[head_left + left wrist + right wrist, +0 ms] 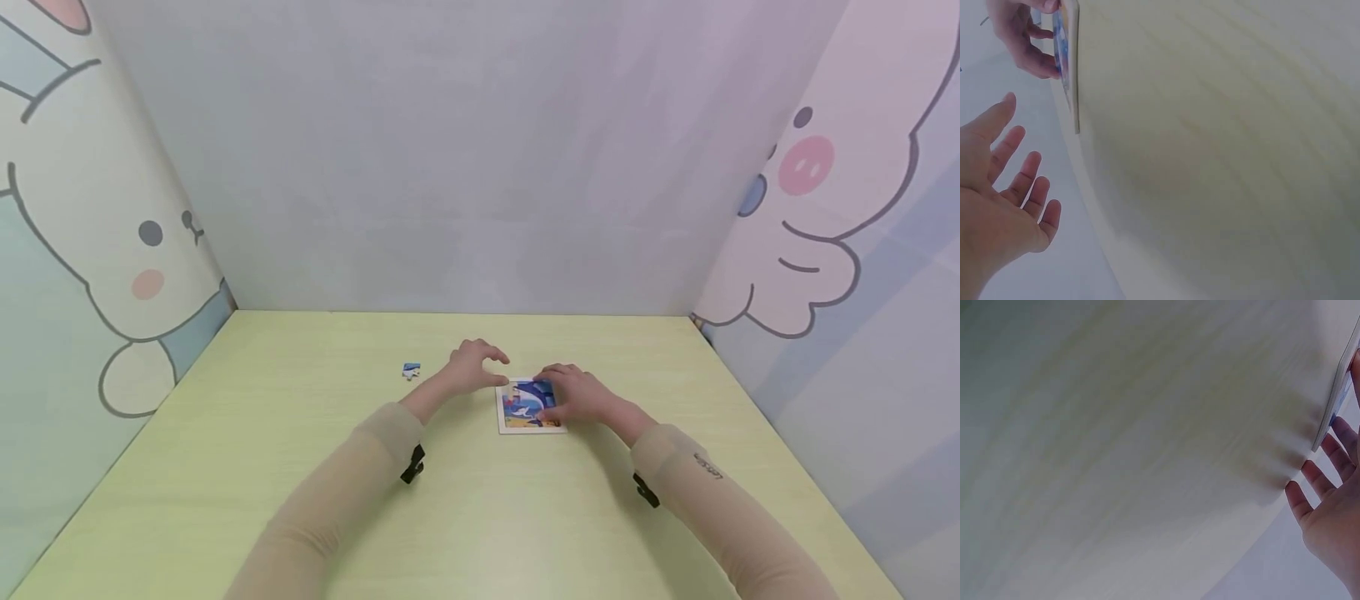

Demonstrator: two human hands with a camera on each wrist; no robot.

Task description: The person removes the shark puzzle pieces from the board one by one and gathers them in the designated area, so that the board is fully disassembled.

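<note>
A small jigsaw puzzle (521, 408) with a sea picture, blue and white animals over a yellow bottom, lies flat in a white-edged tray (517, 431). My right hand (581, 395) is over its right side, with thumb and fingers spread and their tips on the picture. In the left wrist view, the right fingertips meet the face of the puzzle. Beside the upper left corner of the tray, my left hand (470, 367) holds nothing, its thumb and fingers apart. The left wrist view shows that palm (997, 212) with loosely bent fingers.
One loose jigsaw piece (411, 370), blue and white, lies on the pale yellow table (247, 433) to the left of my left hand. A grey-white backdrop (465, 167) stands behind the table, and cartoon-printed side panels (82, 250) flank it.
</note>
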